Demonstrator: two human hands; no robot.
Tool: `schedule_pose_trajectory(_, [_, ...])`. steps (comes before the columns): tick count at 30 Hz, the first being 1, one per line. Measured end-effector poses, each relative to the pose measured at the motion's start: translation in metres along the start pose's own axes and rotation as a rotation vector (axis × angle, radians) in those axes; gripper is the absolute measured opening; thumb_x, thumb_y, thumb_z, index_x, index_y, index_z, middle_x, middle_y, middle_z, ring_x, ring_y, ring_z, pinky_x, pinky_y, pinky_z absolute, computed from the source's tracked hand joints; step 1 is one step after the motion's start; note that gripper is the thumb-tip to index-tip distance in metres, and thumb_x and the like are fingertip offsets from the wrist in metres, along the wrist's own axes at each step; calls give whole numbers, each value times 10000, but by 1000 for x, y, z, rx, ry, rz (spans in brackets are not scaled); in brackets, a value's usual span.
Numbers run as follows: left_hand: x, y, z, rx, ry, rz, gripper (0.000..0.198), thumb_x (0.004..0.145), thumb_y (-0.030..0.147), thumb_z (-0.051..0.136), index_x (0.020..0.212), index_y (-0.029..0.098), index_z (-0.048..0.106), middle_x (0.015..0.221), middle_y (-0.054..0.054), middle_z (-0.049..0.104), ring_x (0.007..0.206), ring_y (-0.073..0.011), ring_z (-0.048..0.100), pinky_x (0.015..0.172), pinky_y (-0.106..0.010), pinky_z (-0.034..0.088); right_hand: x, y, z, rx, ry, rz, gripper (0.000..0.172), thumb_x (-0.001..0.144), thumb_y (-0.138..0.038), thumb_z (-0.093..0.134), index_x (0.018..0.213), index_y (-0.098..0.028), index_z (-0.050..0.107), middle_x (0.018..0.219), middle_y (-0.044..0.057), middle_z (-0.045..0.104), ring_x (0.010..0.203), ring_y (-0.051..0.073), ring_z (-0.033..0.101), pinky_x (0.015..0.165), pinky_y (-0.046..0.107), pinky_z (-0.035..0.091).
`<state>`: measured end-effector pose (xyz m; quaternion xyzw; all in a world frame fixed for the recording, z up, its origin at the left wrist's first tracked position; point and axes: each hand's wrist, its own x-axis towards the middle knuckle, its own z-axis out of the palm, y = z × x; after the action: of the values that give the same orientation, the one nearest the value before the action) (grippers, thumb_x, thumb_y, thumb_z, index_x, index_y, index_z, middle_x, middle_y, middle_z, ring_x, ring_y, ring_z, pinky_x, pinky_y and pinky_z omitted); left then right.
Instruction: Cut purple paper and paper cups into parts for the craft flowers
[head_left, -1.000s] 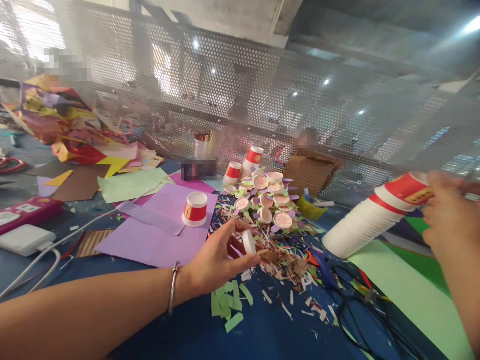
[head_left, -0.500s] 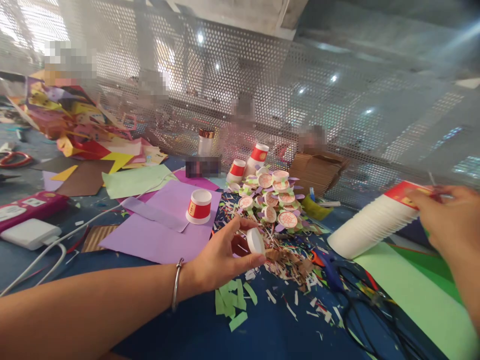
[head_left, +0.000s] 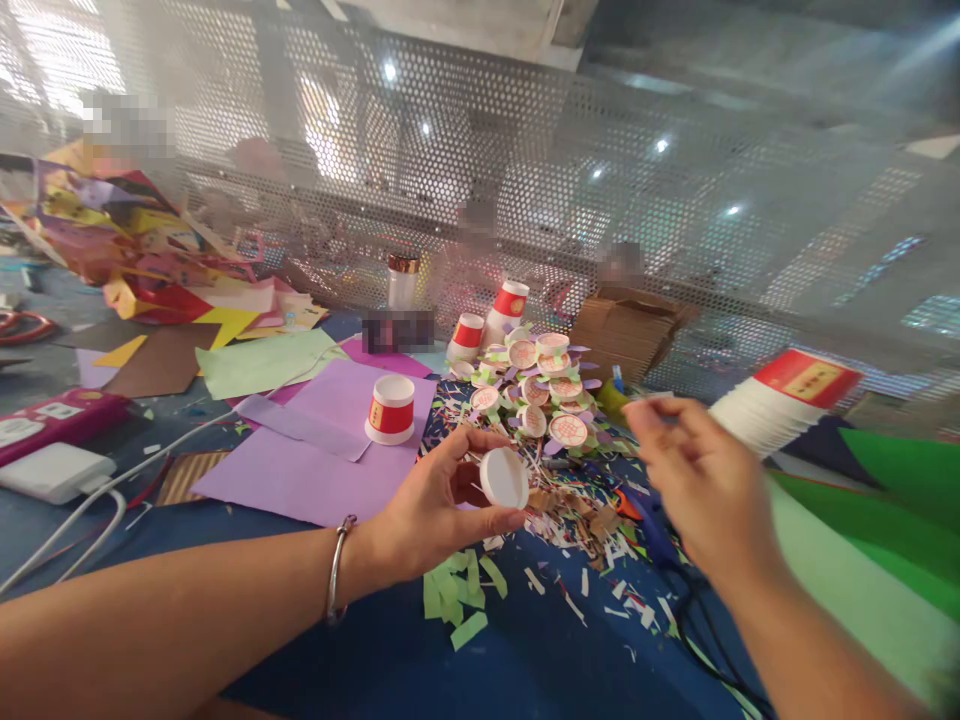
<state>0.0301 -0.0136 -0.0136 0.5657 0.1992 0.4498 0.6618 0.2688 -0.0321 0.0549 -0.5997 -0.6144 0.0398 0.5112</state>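
Note:
My left hand (head_left: pixel 450 500) pinches a white paper cup bottom (head_left: pixel 504 478), cut short like a shallow disc, between thumb and fingers. To its right, my right hand (head_left: pixel 701 475) is in the air with fingers curled and pressed together; whatever they may hold cannot be made out. A tilted stack of white paper cups (head_left: pixel 799 390) with a red band lies just behind the right hand. A pile of cup bottoms (head_left: pixel 536 390) with red prints and green and purple paper tabs sits beyond the left hand. One red-banded cup (head_left: pixel 391 410) stands upside down on purple paper (head_left: pixel 315 480).
Paper scraps (head_left: pixel 574 540) and green strips (head_left: pixel 457 590) litter the blue table. A blue tool with an orange tip (head_left: pixel 628 504) and black cable lies below my right hand. A power strip (head_left: pixel 60 420), white charger (head_left: pixel 56 470) and cable occupy the left. Behind stand a cardboard box (head_left: pixel 626 330) and perforated screen (head_left: pixel 525 170).
My right hand has moved left from the cup stack toward the left hand, its fingers now curled. The cup bottom in my left hand has turned to face me more.

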Motion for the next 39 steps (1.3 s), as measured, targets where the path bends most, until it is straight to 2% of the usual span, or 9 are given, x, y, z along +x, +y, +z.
schedule_pose_trajectory(3, [1,3,2,-148,0,-20,534,675,173,862,1069,201,503,923,-1,628,795,-119,632,706,-253,519,-28,-14,20,104,-236,72,355,925,-561,545,994,-219,608,528,-82,327,434,106,292,401,226,224])
schedule_pose_trajectory(6, [2,6,3,-221,19,-35,534,655,147,865,1053,206,513,927,4,624,786,-115,629,681,-239,520,-41,-22,26,140,-319,119,339,937,-555,531,957,-223,594,543,-75,329,456,109,283,411,236,210])
schedule_pose_trajectory(10, [4,5,3,-206,52,-26,526,653,156,873,1032,197,510,957,-14,636,816,-129,634,700,-252,530,-48,-23,29,130,-400,119,295,926,-522,559,942,-231,606,608,-37,545,510,134,441,471,243,331])
schedule_pose_trajectory(15, [1,-1,5,-77,70,61,501,684,174,868,1016,187,493,971,-21,652,850,-125,636,761,-257,520,-52,-16,33,165,-554,115,290,950,-500,528,936,-223,613,733,5,671,646,172,579,567,256,425])
schedule_pose_trajectory(21, [-8,-3,7,85,27,41,490,714,192,851,1045,190,490,1013,-42,654,913,-163,631,806,-296,514,-55,-7,33,181,-600,91,255,961,-463,527,948,-221,609,813,23,699,631,166,595,528,251,426])
schedule_pose_trajectory(26, [-9,-5,6,67,-10,36,499,708,144,847,1061,204,500,1020,-29,637,927,-157,613,814,-289,507,-57,-7,31,190,-632,85,259,968,-466,514,938,-228,610,779,14,673,621,160,570,521,251,417])
schedule_pose_trajectory(30, [-7,-5,6,39,-22,62,503,707,165,855,1059,208,499,1035,-27,629,936,-151,601,817,-279,500,-57,-10,30,171,-630,69,287,978,-477,492,908,-225,610,767,14,648,632,157,555,530,257,408])
schedule_pose_trajectory(39, [-8,-2,8,-5,-30,24,498,692,168,865,1020,201,492,1001,-26,643,913,-152,613,808,-279,502,-58,-13,26,161,-624,63,301,984,-486,480,877,-227,589,703,-5,585,592,148,496,520,265,375])
